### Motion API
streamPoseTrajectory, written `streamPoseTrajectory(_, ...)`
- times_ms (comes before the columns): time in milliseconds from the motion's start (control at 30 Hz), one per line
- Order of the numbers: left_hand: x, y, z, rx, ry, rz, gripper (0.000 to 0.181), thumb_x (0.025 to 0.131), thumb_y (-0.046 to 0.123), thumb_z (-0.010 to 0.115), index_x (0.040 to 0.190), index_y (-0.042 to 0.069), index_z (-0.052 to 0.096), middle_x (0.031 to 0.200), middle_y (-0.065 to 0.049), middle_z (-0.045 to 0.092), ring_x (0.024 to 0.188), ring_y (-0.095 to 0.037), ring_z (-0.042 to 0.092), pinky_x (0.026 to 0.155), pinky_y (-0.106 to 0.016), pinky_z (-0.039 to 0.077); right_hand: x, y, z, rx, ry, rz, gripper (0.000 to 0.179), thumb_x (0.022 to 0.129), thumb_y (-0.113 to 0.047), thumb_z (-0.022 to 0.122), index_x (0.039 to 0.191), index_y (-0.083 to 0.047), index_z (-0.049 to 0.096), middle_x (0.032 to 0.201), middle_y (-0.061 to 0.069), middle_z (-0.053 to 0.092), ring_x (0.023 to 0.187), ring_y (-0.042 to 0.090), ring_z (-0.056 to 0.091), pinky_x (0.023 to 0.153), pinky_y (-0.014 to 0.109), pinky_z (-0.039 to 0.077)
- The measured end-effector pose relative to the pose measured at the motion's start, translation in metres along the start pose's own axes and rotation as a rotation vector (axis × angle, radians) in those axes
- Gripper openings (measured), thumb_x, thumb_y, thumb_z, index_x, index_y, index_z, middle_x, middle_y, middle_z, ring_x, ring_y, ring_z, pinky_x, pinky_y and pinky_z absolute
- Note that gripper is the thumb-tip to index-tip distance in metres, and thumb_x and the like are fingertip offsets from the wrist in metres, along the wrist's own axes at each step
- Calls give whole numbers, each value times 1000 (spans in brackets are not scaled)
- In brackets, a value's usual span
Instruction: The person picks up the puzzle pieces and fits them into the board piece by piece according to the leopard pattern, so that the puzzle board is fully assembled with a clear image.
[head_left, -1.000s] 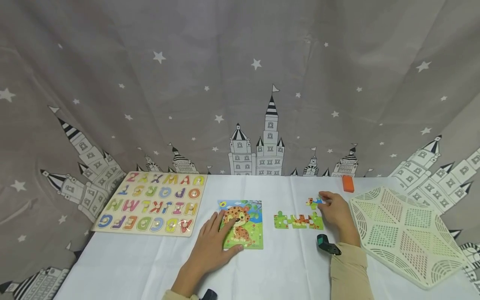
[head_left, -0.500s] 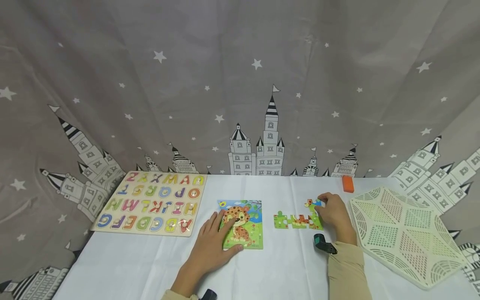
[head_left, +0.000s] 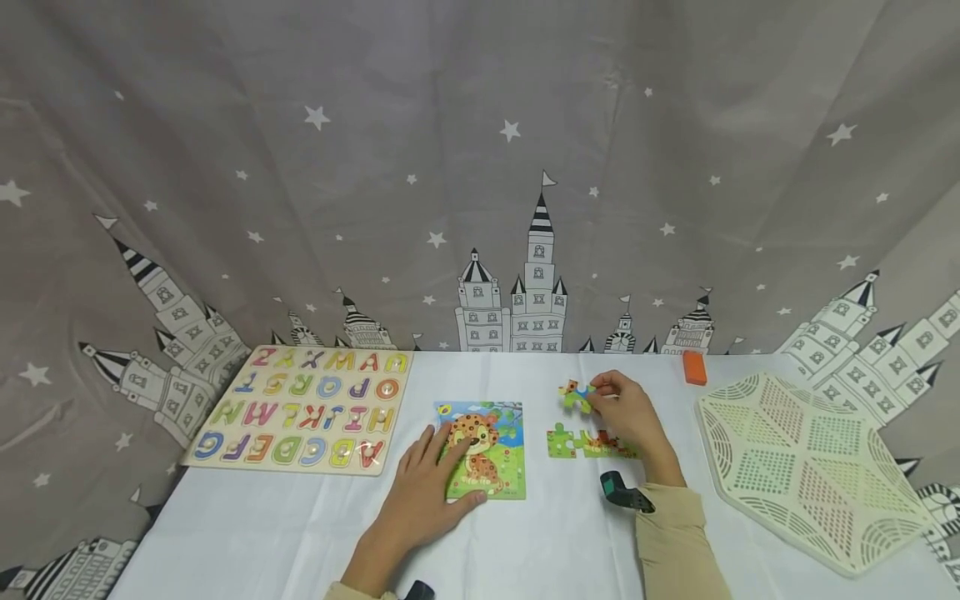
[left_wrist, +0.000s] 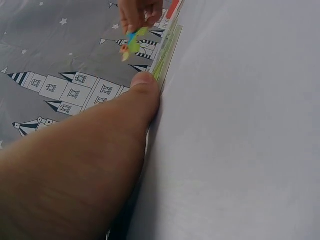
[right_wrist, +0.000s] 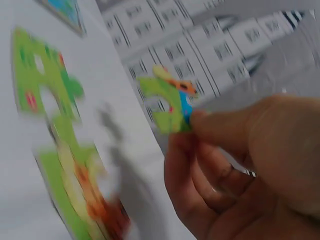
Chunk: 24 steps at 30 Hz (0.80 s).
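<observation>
My right hand (head_left: pixel 628 417) pinches a green, blue and orange puzzle piece (head_left: pixel 576 397) between thumb and fingers. In the right wrist view this puzzle piece (right_wrist: pixel 170 102) is raised off the table, its shadow falling on the cloth. Below it lie a green corner puzzle piece (head_left: pixel 559 442) and a row of joined pieces (head_left: pixel 600 448), partly covered by the hand. On the left, my left hand (head_left: pixel 423 492) rests with spread fingers on a leopard picture card (head_left: pixel 487 479). From the left wrist view the left thumb (left_wrist: pixel 142 92) and the held piece (left_wrist: pixel 132 45) can be seen.
A wooden alphabet board (head_left: pixel 300 408) lies at the left. To the right is a cream hexagonal board (head_left: pixel 813 475), with an orange block (head_left: pixel 694 367) behind it. A grey castle-print curtain (head_left: pixel 375 125) hangs along the table's back edge.
My right hand has lifted the puzzle piece and carried it left, from the right end of the row to above its left part. The left hand stays where it was.
</observation>
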<state>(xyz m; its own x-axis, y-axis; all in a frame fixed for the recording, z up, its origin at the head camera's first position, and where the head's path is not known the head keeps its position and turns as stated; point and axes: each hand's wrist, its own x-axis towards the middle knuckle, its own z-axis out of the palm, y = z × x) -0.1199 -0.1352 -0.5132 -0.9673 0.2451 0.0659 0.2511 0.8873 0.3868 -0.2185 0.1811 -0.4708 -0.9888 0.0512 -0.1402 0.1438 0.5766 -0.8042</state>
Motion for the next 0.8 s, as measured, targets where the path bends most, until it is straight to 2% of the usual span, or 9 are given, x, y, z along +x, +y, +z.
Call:
streamPoseTrajectory(100,0,1,0,9,3,32,80,90,66,61,154,20,47,167,-9,33,157,-38,23,125,-61,25,-3,-11,15,56,-84,-40,19,100,-17,64,116,-9,64,106,9,65,85,17,66,67,25,51)
streamPoseTrajectory(267,0,3,1,19,6,62,80,92,63,61,154,15,47,164,-8,39,156,-32,28,126,-60,23,-10,-25,44,81,-192,-101,14,98,-12,65,111,-8,67,96,7,68,76,14,66,65,26,52)
streamPoseTrajectory(433,0,3,1,31,8,67,80,91,63,62,155,18,45,164,-9,40,155,-33,30,126,-60,24,-17,-34,66,44,-262,-137,11,95,-13,68,105,-8,71,85,3,68,68,14,64,60,25,48)
streamPoseTrajectory(600,0,4,3,42,8,77,78,90,67,61,155,28,45,165,-9,37,155,-36,29,125,-62,24,-25,-39,79,-22,-268,-155,11,91,-14,71,101,-8,72,78,1,70,63,12,63,63,24,47)
streamPoseTrajectory(800,-1,7,3,48,-7,76,73,91,67,60,154,31,47,166,-11,35,155,-38,26,125,-64,22,-30,-42,87,-82,-207,-158,11,89,-13,74,98,-7,73,77,0,71,62,9,63,62,24,49)
